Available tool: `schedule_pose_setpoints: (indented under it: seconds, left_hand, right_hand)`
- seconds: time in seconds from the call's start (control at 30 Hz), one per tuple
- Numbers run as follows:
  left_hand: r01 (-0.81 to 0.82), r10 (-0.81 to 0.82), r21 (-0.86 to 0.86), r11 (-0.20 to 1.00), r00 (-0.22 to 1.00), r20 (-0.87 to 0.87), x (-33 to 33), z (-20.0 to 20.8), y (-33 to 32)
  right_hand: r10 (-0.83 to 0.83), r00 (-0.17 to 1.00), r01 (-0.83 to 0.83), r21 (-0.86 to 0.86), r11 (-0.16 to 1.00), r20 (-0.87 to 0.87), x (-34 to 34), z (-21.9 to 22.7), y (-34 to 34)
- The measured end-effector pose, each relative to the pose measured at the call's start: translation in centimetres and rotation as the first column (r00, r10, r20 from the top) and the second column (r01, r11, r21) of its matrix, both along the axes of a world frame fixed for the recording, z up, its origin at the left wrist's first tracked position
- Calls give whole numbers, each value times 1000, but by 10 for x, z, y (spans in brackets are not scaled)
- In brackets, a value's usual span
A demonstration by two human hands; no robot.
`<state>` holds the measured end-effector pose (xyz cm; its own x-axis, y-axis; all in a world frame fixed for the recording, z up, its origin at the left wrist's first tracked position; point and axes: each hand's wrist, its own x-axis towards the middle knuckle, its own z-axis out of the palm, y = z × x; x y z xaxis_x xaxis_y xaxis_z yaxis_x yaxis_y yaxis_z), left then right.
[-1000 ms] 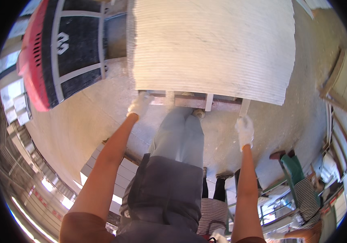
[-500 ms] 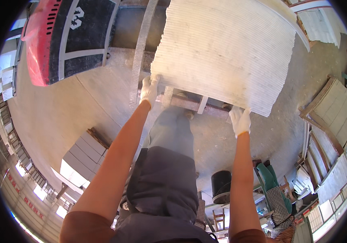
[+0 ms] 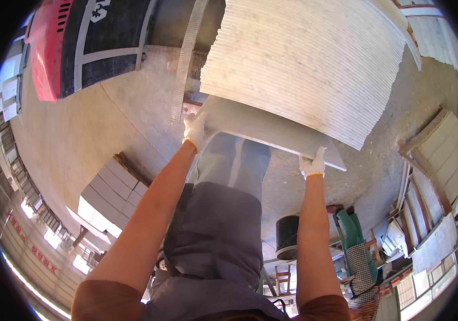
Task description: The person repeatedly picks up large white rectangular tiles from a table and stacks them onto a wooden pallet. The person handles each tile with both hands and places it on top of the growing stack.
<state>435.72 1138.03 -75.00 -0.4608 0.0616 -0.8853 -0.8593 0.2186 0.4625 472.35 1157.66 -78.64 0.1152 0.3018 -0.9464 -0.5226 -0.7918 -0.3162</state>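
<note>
Both gloved hands hold a thin, smooth grey-white board (image 3: 271, 128) by its near long edge. My left hand (image 3: 194, 127) grips its left end, and my right hand (image 3: 314, 163) is closed round the edge towards its right end. Just beyond the board stands a large block of tightly packed thin white boards (image 3: 303, 64), their narrow edges showing as fine ribs. The held board is tilted away from the nearest of them, its flat face in sight. Part of each hand's fingers is hidden by the board. The gloves are white knit with yellow cuffs.
A red and black machine (image 3: 47, 59) stands at the upper left, beside a ribbed metal bar (image 3: 189, 59). Grey blocks (image 3: 112, 195) are stacked at the left, more boards (image 3: 443, 150) at the right. A black bucket (image 3: 287, 235) stands near my right forearm.
The nearest board has come away from the packed row towards me, gripped in both hands, and its smooth face now shows. My right hand has moved slightly nearer to me.
</note>
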Motion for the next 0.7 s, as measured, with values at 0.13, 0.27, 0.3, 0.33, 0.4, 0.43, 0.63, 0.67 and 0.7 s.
schedule_pose_setpoints:
  seconds: [0.13, 0.27, 0.3, 0.33, 0.4, 0.43, 0.63, 0.67, 0.7]
  left_hand:
    - [-14, 7, 158, 987, 999, 46, 8, -16, -23]
    - [23, -22, 82, 996, 1000, -22, 7, -21, -21]
    - [35, -34, 48, 998, 999, -17, 5, -22, -18]
    - [36, -35, 39, 999, 999, -16, 4, -22, -14]
    - [32, -31, 31, 999, 999, -12, 3, -24, -6]
    - [29, -28, 36, 999, 999, -27, 3, -24, -2]
    - [53, -49, 52, 997, 997, -63, -2, -11, 18]
    - [77, -74, 46, 996, 996, -57, -5, -9, 23]
    - [87, -87, -1, 996, 995, -47, -8, -8, 27]
  right_hand:
    - [-51, 995, 56, -62, 996, 87, 23, -9, -16]
    - [-81, 997, 81, -49, 995, 9, 29, -14, -12]
    - [-98, 995, 98, -14, 995, 12, 30, -17, -9]
    - [-117, 992, 115, -36, 993, -56, 31, -19, -6]
    - [-108, 994, 109, 22, 994, -36, 36, -25, 1]
    - [-130, 983, 128, -23, 991, -131, 39, -27, 5]
    - [-59, 974, 55, -28, 998, -219, 41, -22, 21]
    - [-30, 970, 23, -34, 999, -241, 38, -16, 25]
    - [32, 980, -34, -9, 999, -197, 34, -8, 28]
